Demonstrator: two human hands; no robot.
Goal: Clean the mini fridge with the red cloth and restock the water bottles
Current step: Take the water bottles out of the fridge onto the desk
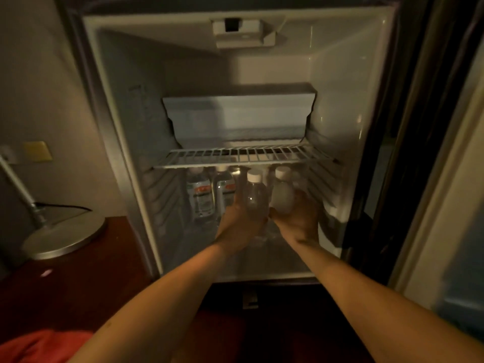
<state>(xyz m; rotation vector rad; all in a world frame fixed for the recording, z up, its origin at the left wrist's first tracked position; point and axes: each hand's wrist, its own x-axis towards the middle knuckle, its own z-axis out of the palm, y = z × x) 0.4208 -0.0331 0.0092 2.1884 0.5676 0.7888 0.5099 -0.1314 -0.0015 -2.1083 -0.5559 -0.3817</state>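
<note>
**Head view: both hands carrying bottles into the lower compartment**

Head view showed the restocking step under way, judged from how things lay. Nearest the camera, well behind both hands, the red cloth (pixel 39 347) lay bunched at the lower left edge, touching neither hand; wiping seemed finished or set aside. Forward of it, both forearms reached into the open mini fridge (pixel 348 106).

Each grip was wrapped around a bottle. The left hand (pixel 239 221) was curled about a clear water bottle (pixel 253 195) with a white cap, and the right hand (pixel 298 218), just beside it, clasped a cloudier white-capped bottle (pixel 282 195). Both bottles stood upright, their caps just under the wire shelf (pixel 243 157).

Left of and beyond the left grip, two labelled bottles (pixel 203 197) already stood on the fridge floor; more caps showed dimly behind, number unclear. Above the grips, the wire shelf looked bare, and the white tray (pixel 235 119) beyond it appeared empty.

The next move probably called for lowering both bottles onto the free floor, keeping them upright and clear of the shelf and standing bottles, then letting go.
</note>
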